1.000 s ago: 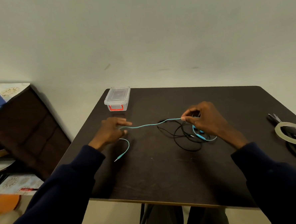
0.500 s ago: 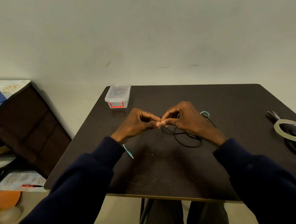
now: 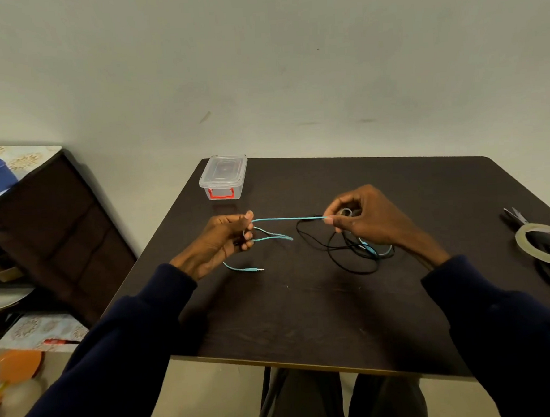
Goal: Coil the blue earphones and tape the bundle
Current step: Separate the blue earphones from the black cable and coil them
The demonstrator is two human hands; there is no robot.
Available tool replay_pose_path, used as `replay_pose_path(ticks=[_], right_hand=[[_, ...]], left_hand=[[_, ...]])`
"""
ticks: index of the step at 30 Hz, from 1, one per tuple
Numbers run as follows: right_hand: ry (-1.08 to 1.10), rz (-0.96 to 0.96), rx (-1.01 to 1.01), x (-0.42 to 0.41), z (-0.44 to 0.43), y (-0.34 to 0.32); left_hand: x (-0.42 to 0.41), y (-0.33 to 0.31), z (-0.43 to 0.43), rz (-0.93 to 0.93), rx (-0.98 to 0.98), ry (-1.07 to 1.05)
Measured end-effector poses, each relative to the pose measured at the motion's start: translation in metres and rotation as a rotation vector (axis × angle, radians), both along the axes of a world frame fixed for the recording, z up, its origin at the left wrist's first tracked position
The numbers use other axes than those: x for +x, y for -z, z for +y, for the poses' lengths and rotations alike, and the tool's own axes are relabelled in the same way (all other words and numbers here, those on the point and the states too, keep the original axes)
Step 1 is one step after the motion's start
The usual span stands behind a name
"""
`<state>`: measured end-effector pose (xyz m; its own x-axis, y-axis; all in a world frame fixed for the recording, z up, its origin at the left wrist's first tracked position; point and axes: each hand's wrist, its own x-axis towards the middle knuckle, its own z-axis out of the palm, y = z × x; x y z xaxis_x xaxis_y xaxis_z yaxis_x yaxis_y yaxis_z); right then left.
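Now your left hand (image 3: 224, 240) pinches a few loops of the blue earphones (image 3: 287, 219), and your right hand (image 3: 361, 217) nips the cord taut above the desk (image 3: 305, 303), over the black cable (image 3: 344, 252). Thin, limp, springy: hold loops at their crossing.

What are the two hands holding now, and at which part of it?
Both hold the blue earphones by the cable. The left hand grips folded loops near the plug end; the right hand pinches the cable farther along, a stretch spanning between them.
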<state>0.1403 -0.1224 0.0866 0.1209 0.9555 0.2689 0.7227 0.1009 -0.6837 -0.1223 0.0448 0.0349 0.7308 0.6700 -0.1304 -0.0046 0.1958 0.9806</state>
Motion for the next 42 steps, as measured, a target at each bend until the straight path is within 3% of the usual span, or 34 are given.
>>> replay_pose_path(ticks=[5,8,12,14,17,20,24,27,32,37,39,42], right_hand=[[0.051,0.244,0.005,-0.001,0.002,-0.002],[0.018,0.139,-0.012,-0.014,0.009,0.004],[-0.043,0.079,-0.012,-0.033,0.020,0.006],[-0.047,0.061,0.003,-0.038,0.025,0.005],[-0.052,0.006,0.011,-0.047,0.032,0.003],[-0.030,-0.026,0.049,-0.055,0.039,0.004],[0.008,-0.020,0.075,-0.061,0.045,0.006],[0.026,-0.027,0.032,-0.053,0.042,0.007],[0.032,-0.038,-0.039,-0.012,0.021,0.002],[0.028,-0.088,0.014,-0.018,0.021,0.003],[0.001,-0.098,0.036,-0.031,0.026,0.002],[-0.041,-0.138,0.028,-0.050,0.035,0.000]], left_hand=[[-0.020,0.001,0.010,0.317,0.287,-0.136],[-0.025,0.000,0.011,0.400,0.397,-0.111],[-0.018,-0.006,0.008,0.619,0.871,-0.178],[-0.011,-0.013,0.002,0.688,0.996,-0.205],[0.000,-0.024,-0.005,0.525,0.955,-0.139],[0.009,-0.030,-0.013,0.234,0.665,0.032],[0.018,-0.027,-0.020,0.183,0.558,0.088],[0.013,-0.024,-0.014,0.136,0.422,0.007],[-0.022,-0.014,0.013,0.159,0.195,-0.303],[-0.028,-0.009,0.006,0.417,0.390,-0.195],[-0.023,-0.012,0.000,0.505,0.630,-0.213],[-0.015,-0.023,-0.012,0.398,0.926,-0.326]])
